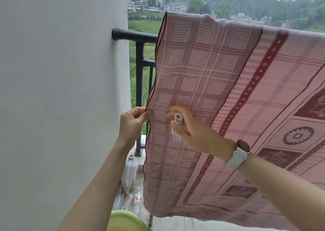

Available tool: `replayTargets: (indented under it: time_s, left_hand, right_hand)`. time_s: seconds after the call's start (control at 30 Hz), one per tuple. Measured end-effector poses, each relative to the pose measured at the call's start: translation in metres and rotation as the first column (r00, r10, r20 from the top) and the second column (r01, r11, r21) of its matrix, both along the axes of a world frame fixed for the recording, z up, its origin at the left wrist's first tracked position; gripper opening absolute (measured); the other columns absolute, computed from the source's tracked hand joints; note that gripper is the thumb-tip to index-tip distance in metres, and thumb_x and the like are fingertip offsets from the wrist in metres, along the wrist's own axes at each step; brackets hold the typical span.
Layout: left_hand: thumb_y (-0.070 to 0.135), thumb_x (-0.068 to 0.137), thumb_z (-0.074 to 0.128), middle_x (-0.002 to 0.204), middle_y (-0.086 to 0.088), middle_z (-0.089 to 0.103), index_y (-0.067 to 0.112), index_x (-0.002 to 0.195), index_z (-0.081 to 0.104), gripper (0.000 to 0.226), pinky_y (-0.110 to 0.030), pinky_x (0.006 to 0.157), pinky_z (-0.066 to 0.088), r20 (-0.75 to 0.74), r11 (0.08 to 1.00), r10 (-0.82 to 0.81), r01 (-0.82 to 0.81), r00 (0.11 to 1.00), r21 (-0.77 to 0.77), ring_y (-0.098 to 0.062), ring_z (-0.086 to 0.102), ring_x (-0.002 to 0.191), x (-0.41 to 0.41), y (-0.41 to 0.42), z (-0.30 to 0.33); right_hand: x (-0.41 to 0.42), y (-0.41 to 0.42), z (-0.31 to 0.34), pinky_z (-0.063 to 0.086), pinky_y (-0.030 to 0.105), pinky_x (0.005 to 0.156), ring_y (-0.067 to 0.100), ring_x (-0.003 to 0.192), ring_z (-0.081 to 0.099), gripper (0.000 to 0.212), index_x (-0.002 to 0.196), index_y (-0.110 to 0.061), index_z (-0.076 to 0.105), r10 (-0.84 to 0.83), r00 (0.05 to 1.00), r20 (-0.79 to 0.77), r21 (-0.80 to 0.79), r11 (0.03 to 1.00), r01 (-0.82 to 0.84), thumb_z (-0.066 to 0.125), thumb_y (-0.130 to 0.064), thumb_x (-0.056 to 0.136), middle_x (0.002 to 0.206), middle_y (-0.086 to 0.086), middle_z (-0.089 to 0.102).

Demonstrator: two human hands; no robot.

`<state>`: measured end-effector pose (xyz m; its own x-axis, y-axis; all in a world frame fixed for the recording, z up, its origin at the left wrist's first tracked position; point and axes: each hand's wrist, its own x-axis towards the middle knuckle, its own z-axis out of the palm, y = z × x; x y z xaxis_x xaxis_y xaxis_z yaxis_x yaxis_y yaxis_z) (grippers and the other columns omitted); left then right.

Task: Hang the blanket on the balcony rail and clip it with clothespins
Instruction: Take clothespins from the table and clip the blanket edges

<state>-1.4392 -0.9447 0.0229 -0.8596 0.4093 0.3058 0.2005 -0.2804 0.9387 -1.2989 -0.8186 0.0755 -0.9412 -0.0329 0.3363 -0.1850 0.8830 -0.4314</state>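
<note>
Draped over the black metal balcony rail [135,35], the thin pink woven blanket with dark red plaid and flower-panel pattern [219,83] hangs down the near side, its left hem running close to the white wall [61,72] and its lower edge ending above the balcony floor. The left hand [131,125] is closed in a pinch on that left hem, thumb and fingertips meeting on the dark piped edge roughly midway down the drop. The right hand [190,130], wearing a white-strapped wristwatch [240,153], is partly curled around a white plastic clothespin [177,127], held upright against the cloth between thumb and forefinger; whether the pin is squeezed apart cannot be determined. The pin is not yet on the rail. Judging by the light passing through the weave and the soft ripples along the hem, the fabric is light, limp and easily shifted, so it is likely to slide or bunch unless kept taut. Best hold is at the hem or at the fold over the rail, where doubled cloth gives the pin a firm bite. Clear plastic bottles [137,200] and a white plastic jug [130,174] stand on the floor below the hem, near a light green basin [126,221].
</note>
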Motion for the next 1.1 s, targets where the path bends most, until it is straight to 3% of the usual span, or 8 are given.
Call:
replayTargets:
  time_s: [0.07, 0.13, 0.33, 0.5, 0.63, 0.8, 0.93, 1.1]
  left_hand:
    - [0.007, 0.082, 0.061, 0.065, 0.013, 0.071, 0.025, 0.072, 0.069, 0.022, -0.015, 0.067, 0.053, 0.003, 1.0, -0.001, 0.001, 1.0, 0.006, -0.005, 0.065, 0.066, 0.003, 0.004, 0.0]
    - [0.008, 0.084, 0.06, 0.064, 0.014, 0.07, 0.026, 0.073, 0.068, 0.023, -0.014, 0.066, 0.052, -0.001, 1.0, 0.01, -0.01, 1.0, 0.008, -0.003, 0.063, 0.066, 0.012, 0.009, -0.002]
    - [0.01, 0.082, 0.063, 0.069, 0.011, 0.067, 0.018, 0.079, 0.068, 0.01, -0.009, 0.06, 0.048, -0.013, 0.985, 0.175, -0.174, 0.985, 0.015, 0.003, 0.061, 0.062, 0.03, 0.012, -0.007]
    - [0.012, 0.081, 0.065, 0.074, 0.0, 0.066, 0.005, 0.088, 0.068, 0.01, -0.009, 0.06, 0.047, -0.09, 0.96, 0.269, -0.274, 0.959, -0.049, 0.0, 0.059, 0.06, 0.043, 0.013, -0.003]
    - [0.008, 0.08, 0.066, 0.075, 0.001, 0.066, 0.002, 0.09, 0.069, 0.012, -0.007, 0.059, 0.046, -0.098, 0.956, 0.279, -0.286, 0.955, -0.067, 0.005, 0.059, 0.058, 0.045, 0.009, 0.0]
    - [0.009, 0.08, 0.065, 0.078, -0.006, 0.069, 0.002, 0.089, 0.069, 0.012, -0.011, 0.062, 0.049, -0.096, 0.949, 0.286, -0.296, 0.953, -0.107, -0.007, 0.061, 0.063, 0.045, 0.009, 0.002]
    - [0.008, 0.081, 0.065, 0.08, -0.009, 0.069, 0.001, 0.089, 0.069, 0.012, -0.02, 0.067, 0.051, -0.08, 0.949, 0.274, -0.283, 0.958, -0.137, -0.013, 0.061, 0.066, 0.045, 0.007, 0.003]
    - [0.011, 0.082, 0.064, 0.08, -0.01, 0.07, 0.003, 0.09, 0.069, 0.012, -0.03, 0.071, 0.051, -0.061, 0.951, 0.265, -0.272, 0.962, -0.149, -0.02, 0.063, 0.072, 0.046, 0.006, 0.003]
  right_hand:
    - [-0.004, -0.002, 0.022, 0.042, 0.019, 0.04, -0.004, 0.051, 0.053, 0.052, 0.125, -0.024, 0.027, 0.001, 1.0, -0.013, 0.062, 0.998, 0.0, 0.021, -0.059, 0.087, 0.075, -0.01, 0.055]
    - [-0.01, -0.006, 0.04, 0.038, 0.014, 0.04, -0.009, 0.05, 0.05, 0.048, 0.126, -0.018, 0.031, 0.023, 0.999, -0.046, 0.084, 0.996, -0.019, 0.029, -0.05, 0.091, 0.06, -0.015, 0.041]
    - [-0.034, -0.022, 0.092, 0.043, 0.015, 0.078, -0.001, 0.073, 0.05, 0.044, 0.122, -0.012, 0.049, 0.116, 0.993, 0.012, 0.155, 0.981, -0.117, 0.063, -0.025, 0.083, 0.097, -0.004, 0.056]
    - [-0.055, -0.035, 0.118, 0.036, 0.023, 0.08, 0.017, 0.093, 0.049, 0.038, 0.111, -0.009, 0.061, 0.205, 0.979, -0.014, 0.407, 0.895, -0.182, 0.069, -0.026, 0.078, 0.106, 0.007, 0.061]
    - [-0.068, -0.04, 0.122, 0.043, 0.029, 0.083, 0.013, 0.088, 0.051, 0.029, 0.099, -0.014, 0.069, 0.174, 0.985, 0.009, 0.434, 0.886, -0.161, 0.071, -0.029, 0.075, 0.097, 0.004, 0.067]
    - [-0.07, -0.038, 0.114, 0.048, 0.038, 0.082, 0.018, 0.09, 0.056, 0.022, 0.093, -0.023, 0.071, 0.118, 0.99, 0.07, 0.532, 0.835, -0.137, 0.069, -0.035, 0.075, 0.094, -0.001, 0.066]
    - [-0.073, -0.033, 0.108, 0.029, 0.022, 0.086, 0.011, 0.098, 0.053, 0.024, 0.097, -0.027, 0.069, 0.161, 0.987, 0.014, 0.684, 0.719, -0.127, 0.061, -0.04, 0.079, 0.099, -0.006, 0.069]
    - [-0.062, -0.026, 0.1, 0.0, 0.03, 0.109, 0.013, 0.131, 0.034, 0.043, 0.116, -0.022, 0.059, 0.198, 0.98, -0.024, 0.812, 0.576, -0.097, 0.054, -0.048, 0.083, 0.119, -0.001, 0.064]
